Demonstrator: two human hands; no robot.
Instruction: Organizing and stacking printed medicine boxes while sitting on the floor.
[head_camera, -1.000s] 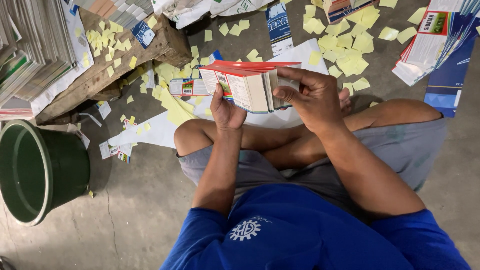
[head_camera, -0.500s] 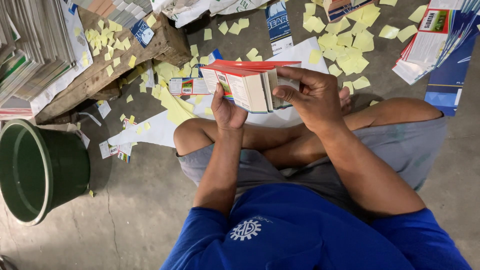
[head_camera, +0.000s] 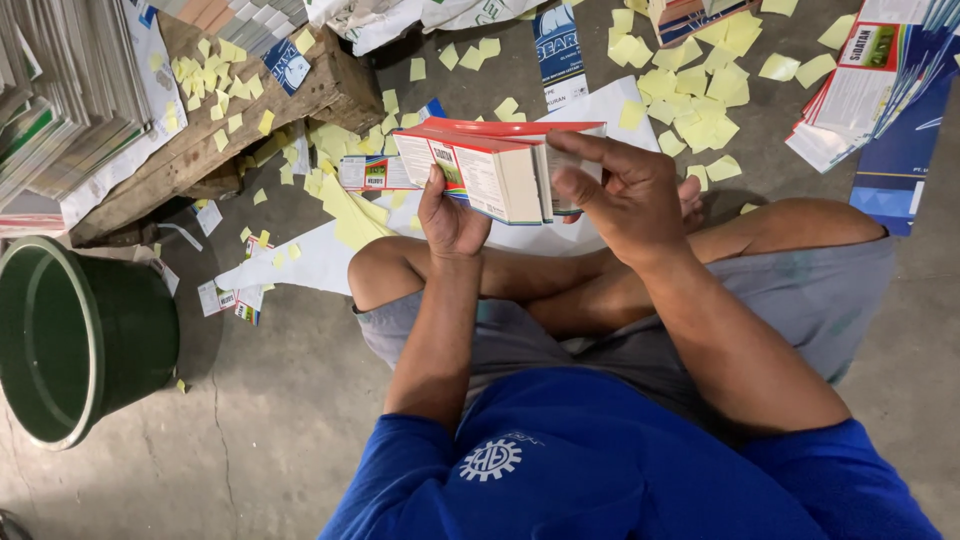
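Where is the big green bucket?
In the head view, the green bucket stands on the concrete floor at the far left, on the person's left side, just below the wooden block scattered with yellow paper scraps.

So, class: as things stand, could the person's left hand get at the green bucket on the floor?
Probably yes. The left hand holds the stack of flat cartons together with the right hand, so it must let go first. The green bucket sits on the left side, with bare floor between.
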